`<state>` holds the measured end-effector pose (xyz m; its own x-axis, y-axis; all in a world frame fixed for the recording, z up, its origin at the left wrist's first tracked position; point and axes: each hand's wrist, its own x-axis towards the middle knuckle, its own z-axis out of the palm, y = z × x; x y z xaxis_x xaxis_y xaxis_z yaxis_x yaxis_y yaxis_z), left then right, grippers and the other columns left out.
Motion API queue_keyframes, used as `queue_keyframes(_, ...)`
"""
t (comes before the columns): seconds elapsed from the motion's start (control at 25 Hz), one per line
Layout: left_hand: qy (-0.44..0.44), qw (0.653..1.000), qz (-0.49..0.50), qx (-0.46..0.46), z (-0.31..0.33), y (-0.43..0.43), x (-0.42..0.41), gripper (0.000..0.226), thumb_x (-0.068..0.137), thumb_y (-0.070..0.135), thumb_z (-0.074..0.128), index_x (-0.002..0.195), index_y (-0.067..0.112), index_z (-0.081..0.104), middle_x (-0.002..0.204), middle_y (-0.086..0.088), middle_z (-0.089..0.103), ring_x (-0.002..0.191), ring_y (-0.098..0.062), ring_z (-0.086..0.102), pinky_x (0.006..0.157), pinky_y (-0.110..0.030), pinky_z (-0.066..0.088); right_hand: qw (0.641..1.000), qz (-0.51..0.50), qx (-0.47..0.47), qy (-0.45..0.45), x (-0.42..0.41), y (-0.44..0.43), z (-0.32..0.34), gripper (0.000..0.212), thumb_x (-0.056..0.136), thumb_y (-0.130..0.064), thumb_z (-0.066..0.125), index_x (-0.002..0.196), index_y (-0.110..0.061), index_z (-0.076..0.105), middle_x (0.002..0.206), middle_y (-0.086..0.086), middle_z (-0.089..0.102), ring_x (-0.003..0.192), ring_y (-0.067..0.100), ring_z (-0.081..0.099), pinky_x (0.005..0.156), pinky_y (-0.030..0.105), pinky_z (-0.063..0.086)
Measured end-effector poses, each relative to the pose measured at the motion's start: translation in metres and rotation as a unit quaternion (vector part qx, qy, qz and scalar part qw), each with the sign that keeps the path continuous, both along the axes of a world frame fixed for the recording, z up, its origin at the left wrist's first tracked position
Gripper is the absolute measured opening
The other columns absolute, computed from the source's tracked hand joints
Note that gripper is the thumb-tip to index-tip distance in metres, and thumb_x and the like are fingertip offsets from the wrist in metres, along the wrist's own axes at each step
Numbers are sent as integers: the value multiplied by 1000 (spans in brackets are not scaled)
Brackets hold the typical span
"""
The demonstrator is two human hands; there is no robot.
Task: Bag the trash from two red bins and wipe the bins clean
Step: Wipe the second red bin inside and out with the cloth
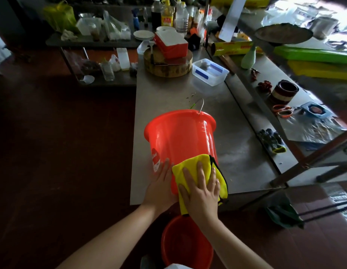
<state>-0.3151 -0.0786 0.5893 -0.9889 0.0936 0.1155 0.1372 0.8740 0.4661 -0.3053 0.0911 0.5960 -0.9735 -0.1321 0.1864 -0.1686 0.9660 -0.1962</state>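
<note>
At the middle of the frame the bin (180, 138) lies on the table (236, 152), rim away from me, base at the near edge. My left hand (161, 185) rests flat against its side, fingers straight. My right hand (201, 191) presses the cloth (197, 162) on it, fingers spread. The second bin (186, 243) stands on the floor at bottom centre.

Kitchen interior. A steel counter (236, 152) runs from the foreground to the back. A second steel surface (266, 98) adjoins its right side, beneath a metal frame (312, 157). A cluttered side table (91, 43) with an undershelf (120, 79) stands at the back left. The floor (61, 152) is dark red-brown. Daylight enters at the upper right, and the left lies in shadow.
</note>
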Motion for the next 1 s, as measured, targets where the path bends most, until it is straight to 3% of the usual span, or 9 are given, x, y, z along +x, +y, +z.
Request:
queue_keyframes(0.16, 17, 999, -16, -37, -4, -2, -2, 110, 74, 72, 65, 157, 8, 28, 165, -10, 21, 155, -25, 10, 123, -46, 22, 997, -28, 4, -66, -56, -30, 25, 59, 95, -72, 27, 152, -55, 18, 169, -1, 9, 152, 46, -4, 117, 64, 14)
queue_keyframes(0.36, -10, 1000, 12, 15, -12, -13, 4, 120, 72, 64, 70, 161, 20, 3, 168, 3, -6, 153, -11, -14, 121, -31, 14, 993, -35, -10, -109, -145, -65, 57, 61, 96, -71, 27, 153, -54, 11, 169, -5, -2, 152, 45, -9, 118, 64, 9)
queue_keyframes(0.52, -25, 999, 16, 30, -15, -22, 6, 118, 76, 65, 69, 161, 24, -2, 167, 8, -15, 153, -11, -15, 119, -29, 14, 992, -31, -13, -122, -181, -81, 69, 61, 96, -71, 28, 153, -54, 14, 169, -7, -3, 152, 46, -5, 118, 65, 11)
queue_keyframes(0.68, -23, 999, 17, 24, -16, -22, 6, 122, 75, 67, 70, 160, 23, -5, 168, 5, -12, 154, -14, -12, 119, -31, 16, 994, -17, -23, -104, -155, -68, 58, 62, 95, -73, 25, 153, -56, 12, 170, -5, 1, 153, 43, -5, 119, 63, 12)
queue_keyframes(1.0, -3, 999, 22, 31, -15, -30, 10, 114, 72, 68, 69, 158, 6, 24, 166, -9, 15, 154, -30, 14, 121, -47, 28, 999, -2, -26, -30, -26, -9, 12, 61, 95, -71, 37, 152, -53, 26, 169, -4, 11, 153, 43, 4, 118, 62, 20)
